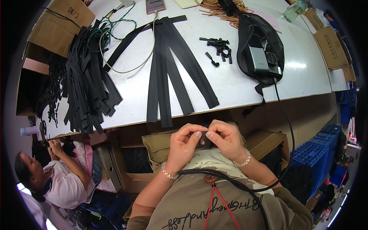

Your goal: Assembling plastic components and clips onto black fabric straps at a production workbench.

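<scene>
Item, in hand: one small dark piece (pixel 204 134), mostly hidden by the fingers; we cannot make out its full shape or its ends, and its outline merges with the shadow behind it.

Item, left hand (pixel 184 143): thumb and forefinger pinched together at the piece's left side; the other fingers curl beneath, partly out of our sight.

Item, right hand (pixel 226 140): thumb and forefinger likewise pinched, at the right side. The piece lies between the two sets of fingertips, which nearly meet, above the person's lap and just off the near edge of the white table (pixel 130 96).

Item, on the table, middle: flat black strips (pixel 163 73), fanned toward the near edge, a few overhanging it. To their left, a thick heap of black strips (pixel 82 76), overlapping too closely for us to count.

Item, right of the fan: a cluster of small black pieces (pixel 222 50), tangled together; farther right, a black mesh bag (pixel 251 32) with a grey device (pixel 257 59) inside, a black cable (pixel 293 134) running from it toward the person.

Item, far edge: a flat purplish object (pixel 155 5), cut off by the view.

Item, near left: a co-worker (pixel 69 188), whose handiwork we cannot discern.
</scene>
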Demonstrator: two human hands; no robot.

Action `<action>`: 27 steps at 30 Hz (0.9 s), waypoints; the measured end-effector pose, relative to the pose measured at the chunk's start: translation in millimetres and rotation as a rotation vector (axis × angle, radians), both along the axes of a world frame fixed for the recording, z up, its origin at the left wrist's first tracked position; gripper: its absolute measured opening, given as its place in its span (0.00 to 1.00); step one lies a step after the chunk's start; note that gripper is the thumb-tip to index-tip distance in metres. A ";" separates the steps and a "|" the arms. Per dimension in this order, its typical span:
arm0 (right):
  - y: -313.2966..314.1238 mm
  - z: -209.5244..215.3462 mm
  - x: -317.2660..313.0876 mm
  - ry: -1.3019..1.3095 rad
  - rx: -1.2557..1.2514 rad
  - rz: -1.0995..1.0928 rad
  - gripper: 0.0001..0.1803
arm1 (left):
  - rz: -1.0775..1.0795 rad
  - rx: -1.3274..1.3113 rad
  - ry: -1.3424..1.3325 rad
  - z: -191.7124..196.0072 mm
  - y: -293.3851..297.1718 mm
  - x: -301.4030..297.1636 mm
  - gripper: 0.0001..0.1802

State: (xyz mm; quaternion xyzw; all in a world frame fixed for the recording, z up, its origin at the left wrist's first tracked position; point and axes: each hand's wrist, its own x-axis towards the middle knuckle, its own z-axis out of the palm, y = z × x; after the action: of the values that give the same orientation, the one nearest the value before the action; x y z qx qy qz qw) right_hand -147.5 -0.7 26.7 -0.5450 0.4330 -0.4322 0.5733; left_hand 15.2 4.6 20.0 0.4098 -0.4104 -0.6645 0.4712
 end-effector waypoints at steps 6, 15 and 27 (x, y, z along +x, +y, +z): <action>-5.4 8.0 3.1 0.014 0.037 0.012 0.07 | 0.064 0.033 -0.022 7.2 -0.5 -1.2 0.07; -10.3 11.5 -6.4 0.078 -0.058 0.076 0.05 | -0.007 -0.037 -0.018 9.2 -2.5 3.0 0.11; -5.3 -4.6 -7.3 -0.107 0.184 0.224 0.08 | 0.139 0.092 0.064 3.1 -1.7 -4.2 0.12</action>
State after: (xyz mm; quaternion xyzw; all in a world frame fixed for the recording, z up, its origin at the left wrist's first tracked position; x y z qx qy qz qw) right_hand -154.8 -6.1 22.1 -0.5111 0.3762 -0.3527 0.6876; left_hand 10.9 2.9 23.1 0.4372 -0.3349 -0.6611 0.5096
